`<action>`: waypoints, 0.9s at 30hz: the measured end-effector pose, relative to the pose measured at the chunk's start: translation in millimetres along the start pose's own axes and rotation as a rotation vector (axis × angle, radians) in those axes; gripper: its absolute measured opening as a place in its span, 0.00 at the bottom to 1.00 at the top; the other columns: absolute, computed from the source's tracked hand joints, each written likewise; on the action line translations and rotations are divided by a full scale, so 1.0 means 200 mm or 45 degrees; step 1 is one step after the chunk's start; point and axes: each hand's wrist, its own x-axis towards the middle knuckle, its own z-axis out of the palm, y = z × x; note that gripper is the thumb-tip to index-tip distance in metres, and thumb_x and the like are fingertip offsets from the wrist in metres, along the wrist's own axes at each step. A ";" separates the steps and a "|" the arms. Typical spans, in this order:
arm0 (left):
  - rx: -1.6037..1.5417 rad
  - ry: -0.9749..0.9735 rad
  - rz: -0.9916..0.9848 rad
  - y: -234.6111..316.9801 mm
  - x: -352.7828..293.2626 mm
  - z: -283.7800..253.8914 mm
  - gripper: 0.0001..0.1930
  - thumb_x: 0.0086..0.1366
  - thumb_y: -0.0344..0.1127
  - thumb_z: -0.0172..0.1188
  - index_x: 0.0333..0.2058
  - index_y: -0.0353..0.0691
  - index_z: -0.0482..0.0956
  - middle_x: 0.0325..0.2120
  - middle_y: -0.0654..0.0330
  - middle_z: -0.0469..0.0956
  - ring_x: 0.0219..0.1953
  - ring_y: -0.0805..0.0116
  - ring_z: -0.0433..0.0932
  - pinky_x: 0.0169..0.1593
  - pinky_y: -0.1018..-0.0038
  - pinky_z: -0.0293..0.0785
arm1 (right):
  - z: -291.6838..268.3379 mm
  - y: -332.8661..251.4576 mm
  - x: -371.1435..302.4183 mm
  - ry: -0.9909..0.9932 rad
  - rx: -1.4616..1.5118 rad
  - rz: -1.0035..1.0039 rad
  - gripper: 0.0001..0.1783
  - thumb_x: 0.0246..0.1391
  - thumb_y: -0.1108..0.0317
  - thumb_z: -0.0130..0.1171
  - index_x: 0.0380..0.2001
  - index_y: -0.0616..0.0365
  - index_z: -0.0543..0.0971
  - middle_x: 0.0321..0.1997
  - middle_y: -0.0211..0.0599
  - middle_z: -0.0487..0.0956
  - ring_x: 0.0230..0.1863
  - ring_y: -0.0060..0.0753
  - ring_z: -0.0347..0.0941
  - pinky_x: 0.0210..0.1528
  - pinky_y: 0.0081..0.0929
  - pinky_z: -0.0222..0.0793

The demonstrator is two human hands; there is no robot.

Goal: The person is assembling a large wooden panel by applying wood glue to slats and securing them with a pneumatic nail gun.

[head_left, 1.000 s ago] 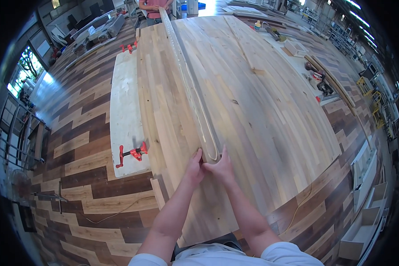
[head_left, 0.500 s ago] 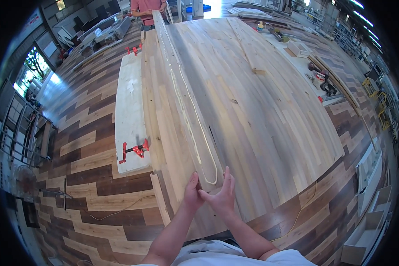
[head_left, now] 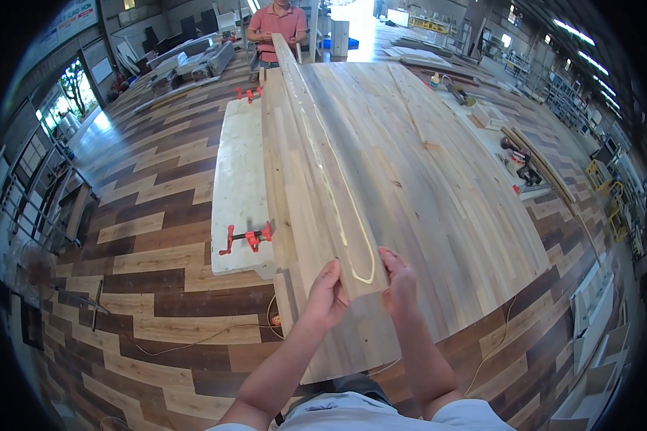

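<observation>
A long narrow wooden board (head_left: 351, 241) with beads of pale glue on its upper face runs away from me over a wide wooden panel (head_left: 446, 208). My left hand (head_left: 328, 296) grips the near end of this board by its left edge, thumb on top. On the opposite edge my right hand (head_left: 400, 282) is closed round the same end. The undersides of both hands' fingers are partly hidden by the board. At the far end a person in a red shirt (head_left: 279, 27) stands with hands by the board's other end.
Red clamps (head_left: 250, 237) sit over a white board (head_left: 239, 179) left of the panel. Tools (head_left: 526, 172) and a small box (head_left: 487, 117) lie along the right side. Cords (head_left: 194, 346) cross the wood-patterned floor (head_left: 165, 280). White drawer-like boxes (head_left: 595, 381) stand at right.
My hands have moved apart, from close together at the board's end to one on each edge. The view has tilted up and shifted left, showing more of the other person.
</observation>
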 end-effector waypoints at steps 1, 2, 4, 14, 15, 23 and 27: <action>0.001 -0.006 0.016 -0.01 -0.03 0.01 0.19 0.72 0.46 0.46 0.54 0.41 0.68 0.49 0.59 0.76 0.48 0.66 0.77 0.50 0.67 0.77 | 0.00 -0.02 0.00 -0.035 0.070 0.066 0.21 0.62 0.67 0.48 0.53 0.70 0.69 0.46 0.41 0.78 0.46 0.30 0.75 0.51 0.26 0.69; 0.000 -0.025 0.022 -0.01 -0.06 0.04 0.15 0.72 0.42 0.47 0.51 0.41 0.69 0.45 0.61 0.77 0.44 0.70 0.78 0.46 0.71 0.79 | 0.01 -0.02 -0.01 -0.204 0.119 0.067 0.22 0.61 0.65 0.46 0.54 0.70 0.69 0.47 0.42 0.78 0.47 0.32 0.75 0.52 0.28 0.69; 0.029 -0.092 0.039 0.01 -0.13 0.07 0.10 0.71 0.35 0.50 0.47 0.40 0.70 0.37 0.64 0.77 0.36 0.76 0.79 0.37 0.78 0.80 | 0.00 -0.05 -0.09 -0.300 0.103 0.112 0.22 0.61 0.65 0.46 0.54 0.69 0.69 0.47 0.42 0.78 0.48 0.32 0.75 0.52 0.28 0.69; 0.020 -0.436 0.081 -0.02 -0.49 -0.23 0.14 0.70 0.34 0.51 0.53 0.42 0.68 0.37 0.64 0.76 0.34 0.77 0.77 0.34 0.78 0.79 | -0.12 0.03 -0.64 -0.523 0.399 0.465 0.24 0.60 0.65 0.47 0.57 0.65 0.67 0.53 0.45 0.76 0.52 0.36 0.75 0.55 0.32 0.70; 0.010 -0.348 0.092 -0.01 -0.52 -0.24 0.17 0.70 0.37 0.51 0.55 0.43 0.66 0.38 0.63 0.76 0.36 0.76 0.77 0.35 0.77 0.78 | -0.13 0.03 -0.70 -0.530 0.397 0.509 0.25 0.60 0.64 0.47 0.58 0.66 0.66 0.53 0.46 0.75 0.53 0.37 0.74 0.56 0.33 0.70; -0.408 -0.323 0.189 0.43 -0.35 -0.03 0.37 0.64 0.70 0.39 0.63 0.54 0.60 0.57 0.57 0.69 0.58 0.54 0.69 0.62 0.59 0.62 | -0.30 0.03 -1.13 -0.417 0.510 0.331 0.30 0.55 0.56 0.48 0.55 0.67 0.69 0.50 0.52 0.77 0.48 0.46 0.77 0.53 0.42 0.73; -0.266 -0.317 0.255 0.54 -0.19 0.05 0.43 0.62 0.73 0.36 0.61 0.42 0.62 0.56 0.53 0.69 0.58 0.53 0.68 0.62 0.57 0.62 | -0.34 -0.05 -1.28 -0.312 0.653 0.063 0.31 0.60 0.48 0.44 0.53 0.66 0.73 0.50 0.50 0.78 0.47 0.44 0.78 0.53 0.40 0.73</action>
